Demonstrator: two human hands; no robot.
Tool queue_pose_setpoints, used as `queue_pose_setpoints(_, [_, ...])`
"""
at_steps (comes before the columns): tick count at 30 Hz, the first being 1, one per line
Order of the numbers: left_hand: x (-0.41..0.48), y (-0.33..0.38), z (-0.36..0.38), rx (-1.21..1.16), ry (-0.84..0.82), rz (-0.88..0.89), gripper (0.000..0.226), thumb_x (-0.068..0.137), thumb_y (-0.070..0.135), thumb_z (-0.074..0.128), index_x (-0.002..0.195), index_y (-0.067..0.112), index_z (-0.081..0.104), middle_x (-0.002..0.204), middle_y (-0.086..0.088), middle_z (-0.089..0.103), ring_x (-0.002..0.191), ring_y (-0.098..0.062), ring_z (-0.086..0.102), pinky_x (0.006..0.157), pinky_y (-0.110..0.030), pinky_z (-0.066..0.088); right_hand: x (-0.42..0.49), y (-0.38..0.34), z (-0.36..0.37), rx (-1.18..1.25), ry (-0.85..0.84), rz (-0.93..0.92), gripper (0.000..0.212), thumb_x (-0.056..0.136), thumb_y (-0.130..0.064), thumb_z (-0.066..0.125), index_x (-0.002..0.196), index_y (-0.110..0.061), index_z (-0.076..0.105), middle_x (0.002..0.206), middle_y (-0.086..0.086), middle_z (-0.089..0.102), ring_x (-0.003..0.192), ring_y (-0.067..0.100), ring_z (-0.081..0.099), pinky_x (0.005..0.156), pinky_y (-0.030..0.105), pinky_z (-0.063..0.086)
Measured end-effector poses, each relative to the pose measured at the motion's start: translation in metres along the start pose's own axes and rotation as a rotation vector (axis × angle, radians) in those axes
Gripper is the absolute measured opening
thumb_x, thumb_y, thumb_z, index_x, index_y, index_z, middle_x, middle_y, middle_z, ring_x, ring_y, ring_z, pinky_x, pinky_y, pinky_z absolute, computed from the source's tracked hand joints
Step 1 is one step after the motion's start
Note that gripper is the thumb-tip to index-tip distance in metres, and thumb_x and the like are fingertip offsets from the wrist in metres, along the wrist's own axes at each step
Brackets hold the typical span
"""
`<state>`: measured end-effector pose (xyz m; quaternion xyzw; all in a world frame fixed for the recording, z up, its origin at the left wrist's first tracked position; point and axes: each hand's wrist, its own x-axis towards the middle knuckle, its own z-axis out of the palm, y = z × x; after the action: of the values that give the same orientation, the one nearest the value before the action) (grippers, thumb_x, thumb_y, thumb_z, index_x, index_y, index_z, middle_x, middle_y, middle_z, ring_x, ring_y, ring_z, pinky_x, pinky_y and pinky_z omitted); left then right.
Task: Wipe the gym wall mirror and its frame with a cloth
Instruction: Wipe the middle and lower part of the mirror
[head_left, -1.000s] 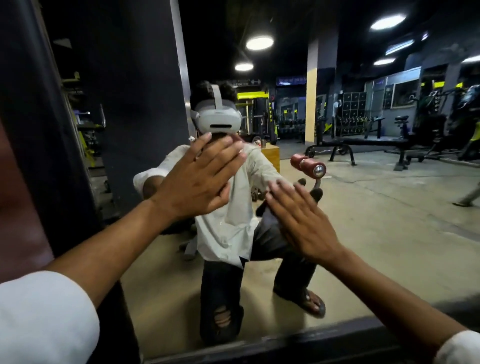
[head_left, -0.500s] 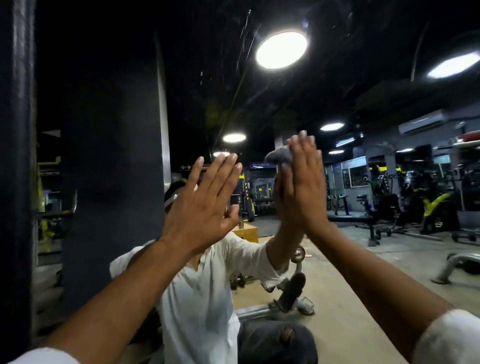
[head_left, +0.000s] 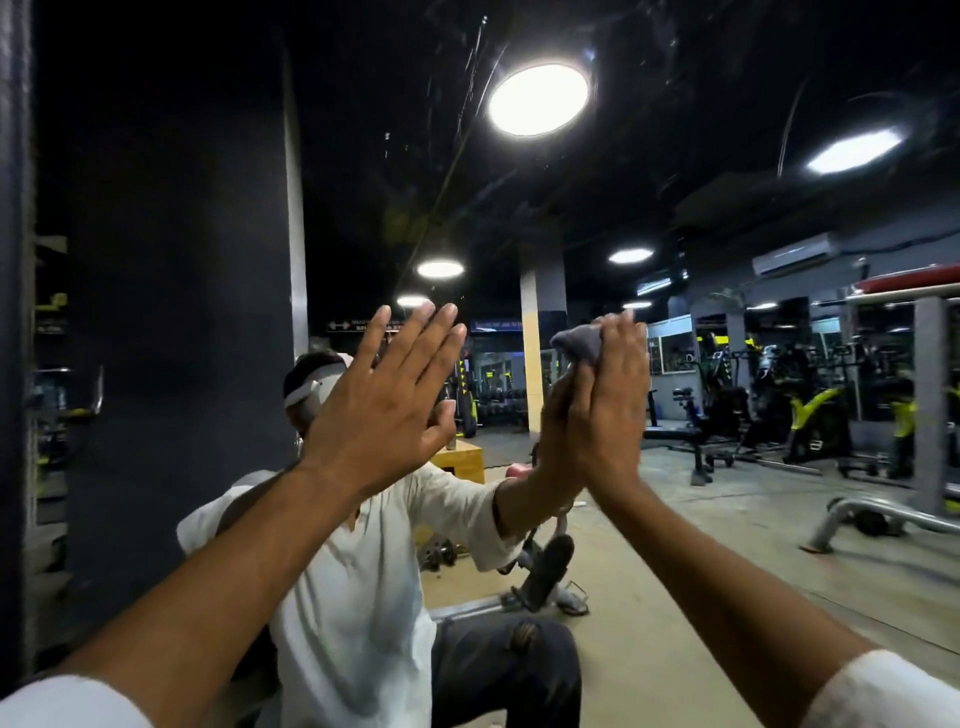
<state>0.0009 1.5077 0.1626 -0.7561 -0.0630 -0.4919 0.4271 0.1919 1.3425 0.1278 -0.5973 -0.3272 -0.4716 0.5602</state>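
Bunching out past the fingertips, the grey cloth (head_left: 574, 343) sits between the right hand (head_left: 615, 415) and the mirror (head_left: 701, 171). That hand's fingers are straight and close together, pressing the cloth to the glass and meeting their own reflection. The left hand (head_left: 382, 415) is raised beside it, apart from it, with palm toward the glass, fingers straight and slightly spread, holding nothing; whether it touches the glass I cannot tell. Thin streaks mark the glass near the reflected ceiling light (head_left: 537, 98). Behind the hands the reflection shows a white shirt (head_left: 358, 597), a yellow box (head_left: 462, 460) and gym machines (head_left: 810, 410) at the right.
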Motion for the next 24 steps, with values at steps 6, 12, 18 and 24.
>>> queue_pose_setpoints(6, [-0.031, 0.046, 0.006, -0.082, -0.005, 0.136, 0.077, 0.103, 0.040, 0.040, 0.169, 0.006, 0.021, 0.177, -0.018, 0.013, 0.165, -0.034, 0.011, 0.129, -0.062, 0.017, -0.068, 0.009, -0.011, -0.023, -0.310, -0.564, 0.061, 0.108, -0.020, 0.049, 0.163, -0.004, 0.029, 0.175, 0.009, 0.015, 0.163, 0.027, 0.009, 0.129, 0.057, 0.016])
queue_pose_setpoints(12, [-0.055, 0.077, 0.013, -0.063, -0.016, 0.059, 0.078, 0.105, 0.037, 0.034, 0.169, 0.003, 0.007, 0.178, -0.018, 0.000, 0.165, -0.035, 0.003, 0.130, -0.063, 0.015, -0.106, 0.028, -0.004, 0.031, -0.120, -0.162, 0.063, 0.106, -0.017, 0.049, 0.164, -0.007, 0.028, 0.176, 0.005, 0.015, 0.163, 0.027, 0.009, 0.130, 0.058, 0.014])
queue_pose_setpoints(18, [-0.101, 0.122, 0.019, -0.085, -0.096, 0.162, 0.079, 0.101, 0.034, 0.041, 0.168, 0.001, 0.015, 0.177, -0.021, 0.008, 0.164, -0.038, 0.010, 0.126, -0.066, 0.023, -0.148, 0.090, -0.036, -0.032, -0.264, -0.368, 0.062, 0.104, -0.019, 0.051, 0.161, -0.001, 0.034, 0.173, 0.012, 0.022, 0.161, 0.033, 0.017, 0.123, 0.065, 0.025])
queue_pose_setpoints(24, [-0.100, 0.122, 0.020, -0.025, -0.093, 0.155, 0.078, 0.101, 0.034, 0.041, 0.168, 0.001, 0.019, 0.176, -0.021, 0.014, 0.163, -0.038, 0.015, 0.127, -0.065, 0.022, -0.213, 0.092, -0.029, -0.066, -0.345, -0.404, 0.072, 0.098, -0.016, 0.066, 0.161, 0.000, 0.033, 0.173, 0.017, 0.020, 0.161, 0.037, 0.015, 0.128, 0.059, 0.018])
